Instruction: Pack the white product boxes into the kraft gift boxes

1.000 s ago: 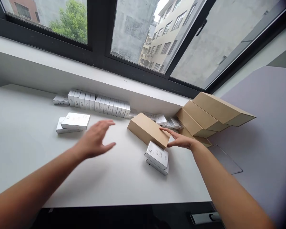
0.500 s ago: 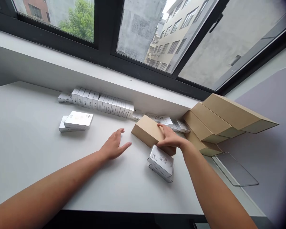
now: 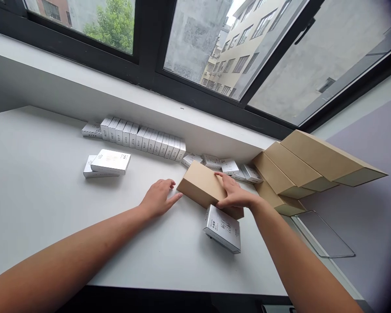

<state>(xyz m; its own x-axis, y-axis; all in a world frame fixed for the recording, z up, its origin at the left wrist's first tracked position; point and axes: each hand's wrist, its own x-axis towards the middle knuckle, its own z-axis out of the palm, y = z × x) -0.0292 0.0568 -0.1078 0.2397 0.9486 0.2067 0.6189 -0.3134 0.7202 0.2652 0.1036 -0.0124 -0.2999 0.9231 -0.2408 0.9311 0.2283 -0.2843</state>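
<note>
A plain brown cardboard box (image 3: 200,182) lies on the white table in front of me. My right hand (image 3: 233,192) grips its right part, fingers over the far side and thumb on the near side. My left hand (image 3: 159,198) is just off the box's left end, fingers apart and slightly curved, holding nothing. Close to the near side of the brown box, a small white printed box (image 3: 223,228) lies tilted, with its underside partly hidden.
Along the wall stands a row of small white boxes (image 3: 143,138), with several more lying behind the brown box. Two white boxes (image 3: 110,161) overlap at the left. Stacked brown boxes (image 3: 293,174) and a wire frame (image 3: 332,248) are at the right.
My right hand and the brown box have moved slightly toward me, uncovering more of the white boxes behind. My left hand has come nearer the box's left end. The view has shifted a little.
</note>
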